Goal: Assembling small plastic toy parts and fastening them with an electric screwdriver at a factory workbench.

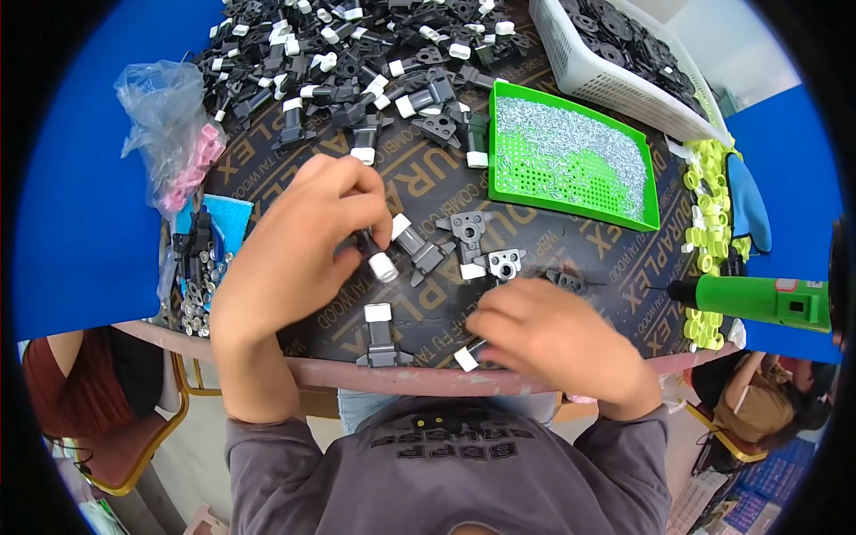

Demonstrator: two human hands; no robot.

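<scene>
My left hand (303, 234) is closed, its fingers pinching a black plastic part with a white end cap (382, 267). Near the table's front edge, my right hand (548, 332) curls, slightly blurred, over a second such part, whose white end (465, 359) sticks out by the fingertips; most of it is hidden. Between the hands lie a white-capped black part (421, 250), a black winged part (467, 230) and one with a pale metallic face (505, 263). Another capped part (381, 337) stands apart, its white end pointing away from me.
A heap of black-and-white parts (330, 62) covers the far left. Small silvery pieces fill part of a green tray (571, 212). Beyond it is a white basket (615, 94) of black discs. A green power screwdriver (758, 300) juts in from the right, near yellow-green pieces (707, 223).
</scene>
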